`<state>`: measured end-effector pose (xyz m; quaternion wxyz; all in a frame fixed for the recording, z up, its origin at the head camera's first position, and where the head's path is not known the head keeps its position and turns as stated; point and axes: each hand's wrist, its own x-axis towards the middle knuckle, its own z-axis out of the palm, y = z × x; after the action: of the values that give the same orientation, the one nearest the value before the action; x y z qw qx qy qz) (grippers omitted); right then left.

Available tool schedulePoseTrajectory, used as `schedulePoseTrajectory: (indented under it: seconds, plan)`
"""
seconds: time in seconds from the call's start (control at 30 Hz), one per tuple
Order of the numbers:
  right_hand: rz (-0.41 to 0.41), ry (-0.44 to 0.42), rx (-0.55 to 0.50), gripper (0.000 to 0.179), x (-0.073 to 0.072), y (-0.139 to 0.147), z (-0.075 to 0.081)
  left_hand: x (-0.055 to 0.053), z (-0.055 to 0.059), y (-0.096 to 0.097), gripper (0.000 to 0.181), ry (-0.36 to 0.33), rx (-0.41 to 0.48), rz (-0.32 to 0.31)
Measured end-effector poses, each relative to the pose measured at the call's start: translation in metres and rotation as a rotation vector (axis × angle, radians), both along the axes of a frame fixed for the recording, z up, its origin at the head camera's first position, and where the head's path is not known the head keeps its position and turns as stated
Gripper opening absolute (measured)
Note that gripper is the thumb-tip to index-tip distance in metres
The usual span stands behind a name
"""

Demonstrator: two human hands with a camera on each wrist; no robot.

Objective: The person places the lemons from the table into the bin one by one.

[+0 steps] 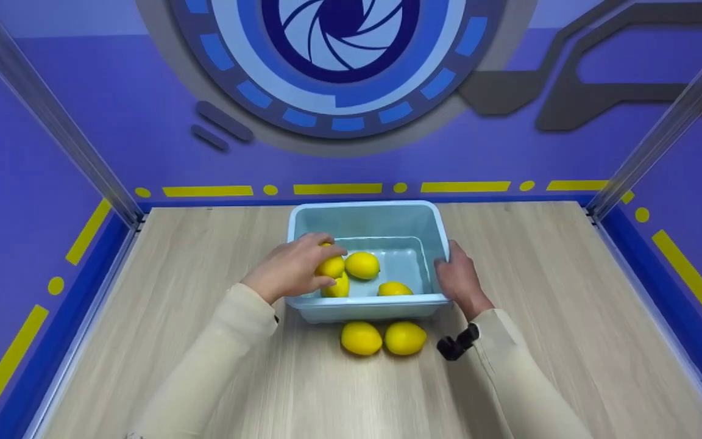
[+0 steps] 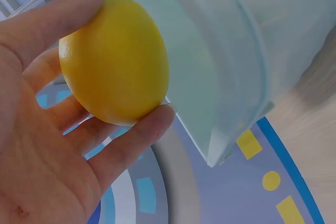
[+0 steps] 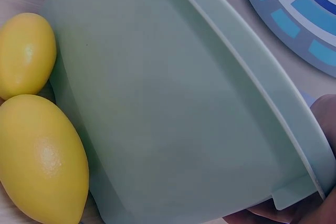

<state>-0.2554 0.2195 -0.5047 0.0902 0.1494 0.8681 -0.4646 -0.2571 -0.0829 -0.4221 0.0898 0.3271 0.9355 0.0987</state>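
My left hand (image 1: 292, 268) pinches a yellow lemon (image 2: 115, 61) between thumb and fingertips, at the left side of a pale blue plastic basin (image 1: 363, 310). Inside the basin, one lemon (image 1: 336, 287) shows just below the held one. Another lemon (image 1: 362, 266) lies beside it, and a third lemon (image 1: 395, 289) is partly hidden by the front rim. On the right, my right hand (image 1: 462, 280) grips the basin's rim; in the right wrist view, only part of its fingers (image 3: 324, 121) shows at the edge.
Two lemons sit side by side on the wooden table (image 1: 205, 256) just in front of the basin, a left one (image 1: 361, 339) and a right one (image 1: 405, 338). A purple patterned wall (image 1: 351, 171) stands behind, with side panels left and right.
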Motion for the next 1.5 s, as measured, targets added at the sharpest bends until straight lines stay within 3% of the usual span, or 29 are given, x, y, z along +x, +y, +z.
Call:
schedulePoseTrajectory:
  seconds: [0.53, 0.77, 1.5]
  plan:
    - [-0.004, -0.008, -0.006, 0.046, 0.0, -0.001, 0.0, -0.009, -0.004, 0.002, 0.052, -0.022, -0.024, 0.015]
    - [-0.004, 0.032, 0.024, 0.046, 0.0, -0.001, 0.0, -0.012, -0.005, 0.002, 0.049, -0.007, -0.013, 0.005]
    - [-0.016, -0.015, -0.019, 0.046, 0.0, 0.0, 0.002, -0.019, -0.016, 0.002, 0.05, -0.038, -0.034, 0.024]
